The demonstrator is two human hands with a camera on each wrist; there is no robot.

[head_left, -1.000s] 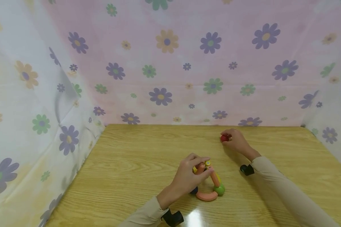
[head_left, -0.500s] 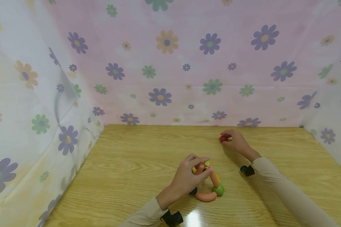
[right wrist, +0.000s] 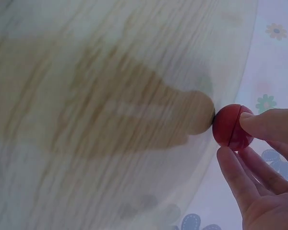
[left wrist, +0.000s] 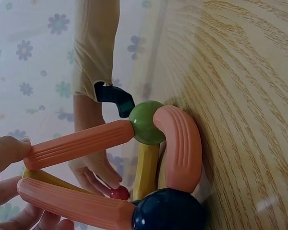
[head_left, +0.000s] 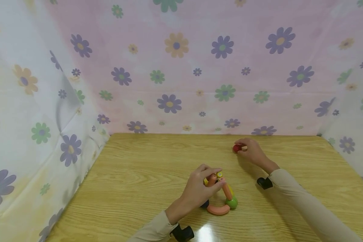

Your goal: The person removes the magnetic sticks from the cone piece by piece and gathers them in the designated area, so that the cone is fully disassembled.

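With thumb and fingers, my left hand (head_left: 199,185) holds the upper ends of several toy rods that lean together. An orange rod (left wrist: 81,143) runs down to a green ball (left wrist: 146,122); a second orange rod slopes to a dark blue ball (left wrist: 168,211). Between those two balls lies a curved orange piece (left wrist: 180,148) on the table. A yellow rod (left wrist: 147,172) also runs from the green ball; its far end is hidden. Farther back, my right hand (head_left: 254,153) pinches a red ball (right wrist: 233,127) between thumb and fingers, touching the table.
The wood-grain table (head_left: 133,181) reaches back to a pink flowered cloth (head_left: 187,80). White flowered cloth (head_left: 48,111) hangs at the left side, with more at the right. A black wrist device (head_left: 264,183) sits at the right sleeve.
Both hands keep their holds on the rods and the red ball. The whole head view has shifted slightly, and little else differs.
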